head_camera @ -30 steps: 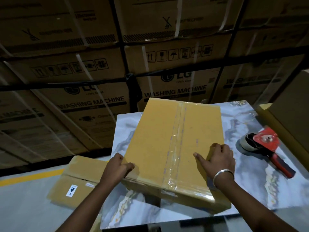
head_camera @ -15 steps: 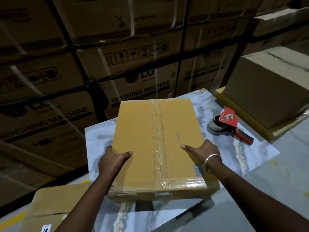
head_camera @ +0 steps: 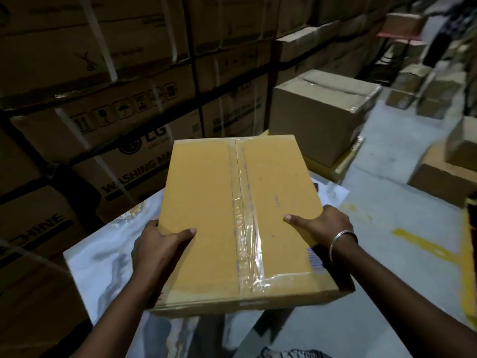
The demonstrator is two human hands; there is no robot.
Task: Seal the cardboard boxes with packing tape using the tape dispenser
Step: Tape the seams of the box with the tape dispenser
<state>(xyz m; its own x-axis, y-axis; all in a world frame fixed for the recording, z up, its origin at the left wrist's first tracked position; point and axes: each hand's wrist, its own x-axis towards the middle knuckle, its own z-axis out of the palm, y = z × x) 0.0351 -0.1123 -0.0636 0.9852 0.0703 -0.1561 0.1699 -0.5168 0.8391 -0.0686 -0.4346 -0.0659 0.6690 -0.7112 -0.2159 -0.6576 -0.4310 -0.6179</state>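
A flat yellow-brown cardboard box (head_camera: pixel 206 202) is held up in front of me above the marble-patterned table (head_camera: pixel 103 259). Clear packing tape (head_camera: pixel 244 228) runs down its middle seam and over the near edge. My left hand (head_camera: pixel 157 244) grips the box's left side, thumb lying on top. My right hand (head_camera: pixel 320 226), with a metal bangle on the wrist, grips the right side, thumb on top. The tape dispenser is hidden behind the box; only a red sliver shows at the box's right edge.
Stacked washing machine cartons (head_camera: pixel 124 140) strapped with white bands fill the wall behind the table. A taped brown box (head_camera: pixel 317 112) stands on a pallet to the right. More boxes (head_camera: pixel 444 177) sit on the grey floor at far right, near yellow floor markings (head_camera: pixel 418 241).
Both hands have lifted the box off the table and carried it toward me and to the right. The view has swung right, and the dispenser has gone behind the box.
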